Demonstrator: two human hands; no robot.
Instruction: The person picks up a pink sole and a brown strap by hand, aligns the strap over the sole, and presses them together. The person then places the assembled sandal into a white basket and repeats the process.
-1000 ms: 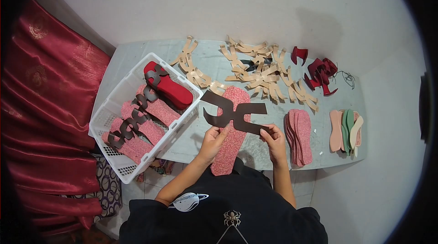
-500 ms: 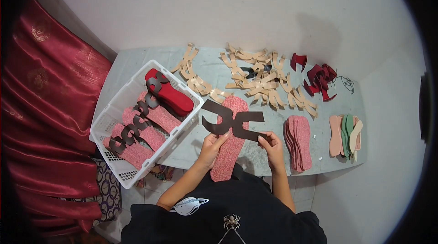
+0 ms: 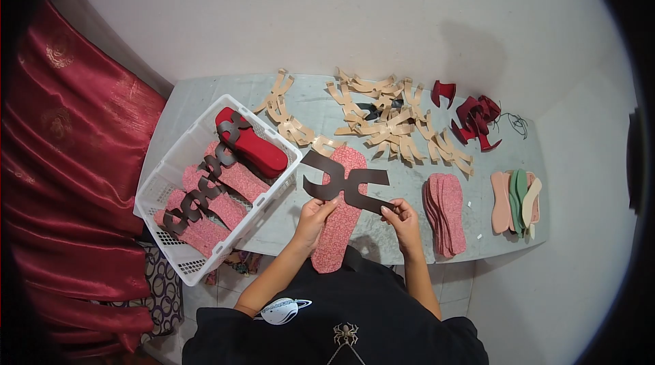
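A dark brown X-shaped strap piece [image 3: 344, 181] lies across the upper part of a pink patterned sole [image 3: 338, 239] at the table's front edge. My left hand [image 3: 314, 220] grips the sole's left edge just below the strap, its thumb near the strap's lower edge. Between the thumb and fingers of my right hand [image 3: 402, 218] is the strap's lower right end. The sole's lower end reaches over the front of the black shirt. Whatever lies under the strap's middle is hidden.
At left, a white basket [image 3: 263, 209] holds pink soles with dark straps and a red sandal [image 3: 256, 150]. Beige straps [image 3: 392, 126] and dark red pieces [image 3: 477, 119] lie at the back. Pink soles [image 3: 447, 215] and coloured soles [image 3: 520, 201] are stacked at right.
The strap's right side has tilted slightly downward and moved a little left with my right hand. My left hand has shifted slightly left.
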